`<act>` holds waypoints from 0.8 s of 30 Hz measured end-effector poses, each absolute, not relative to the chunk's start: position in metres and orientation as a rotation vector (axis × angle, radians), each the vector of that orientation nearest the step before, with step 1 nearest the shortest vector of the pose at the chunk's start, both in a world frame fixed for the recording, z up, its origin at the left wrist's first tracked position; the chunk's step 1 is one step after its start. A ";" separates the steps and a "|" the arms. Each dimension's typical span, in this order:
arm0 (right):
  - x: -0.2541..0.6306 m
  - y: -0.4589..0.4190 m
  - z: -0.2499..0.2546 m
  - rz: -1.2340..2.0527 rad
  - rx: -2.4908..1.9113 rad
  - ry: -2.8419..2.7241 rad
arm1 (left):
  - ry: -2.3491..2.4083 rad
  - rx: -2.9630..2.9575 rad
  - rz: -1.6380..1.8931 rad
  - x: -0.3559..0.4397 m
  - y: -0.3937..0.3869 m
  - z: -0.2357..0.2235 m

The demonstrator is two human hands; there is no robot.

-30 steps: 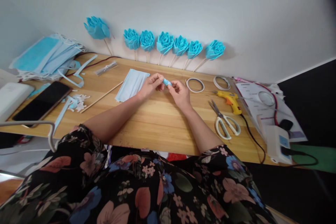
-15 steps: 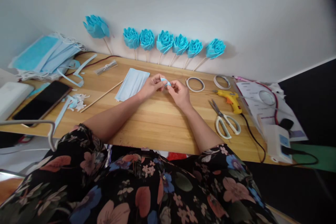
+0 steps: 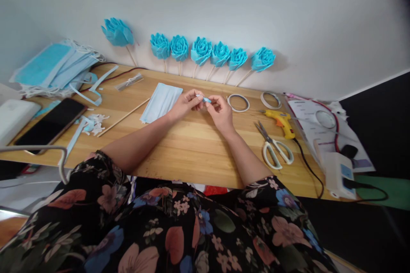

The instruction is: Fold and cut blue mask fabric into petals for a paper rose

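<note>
A small folded piece of light blue mask fabric (image 3: 206, 99) is pinched between both hands above the wooden table. My left hand (image 3: 188, 103) grips its left end between thumb and fingers. On the other end, the thumb and fingertips of my right hand (image 3: 220, 111) are closed. The fingers cover much of the piece. Just left of my left hand lies a pale blue pleated face mask (image 3: 161, 101). A thin wooden stick (image 3: 123, 117) rests beside that mask. To the right of my right hand is a roll of tape (image 3: 238, 103).
Several blue fabric flowers (image 3: 201, 51) on sticks lean against the wall. At right are white-handled scissors (image 3: 272, 147), a yellow glue gun (image 3: 280, 122), another tape roll (image 3: 270, 100) and a white power adapter (image 3: 338, 175). At left are stacked masks (image 3: 54, 68), a phone (image 3: 53, 123) and scraps (image 3: 94, 123).
The fabric piece has turned between my fingers and now looks narrower, with a brighter blue side showing. My right hand has shifted very slightly; the things on the table have stayed put.
</note>
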State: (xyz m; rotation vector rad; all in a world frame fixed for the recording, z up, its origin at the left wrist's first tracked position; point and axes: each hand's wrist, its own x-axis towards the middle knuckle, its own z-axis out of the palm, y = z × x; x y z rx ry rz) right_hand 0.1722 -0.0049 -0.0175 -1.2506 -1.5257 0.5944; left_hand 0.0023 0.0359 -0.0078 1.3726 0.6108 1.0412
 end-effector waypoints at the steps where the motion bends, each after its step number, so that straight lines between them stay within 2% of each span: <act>1: 0.173 -0.005 -0.017 0.581 -1.260 -1.535 | 0.622 1.372 1.045 0.002 0.036 -0.008; 15: 0.172 -0.005 -0.015 0.547 -1.231 -1.558 | 0.737 1.256 1.101 0.004 0.037 -0.010; 24: 0.173 -0.006 -0.016 0.711 -1.228 -1.442 | 0.705 1.313 1.097 0.004 0.039 -0.013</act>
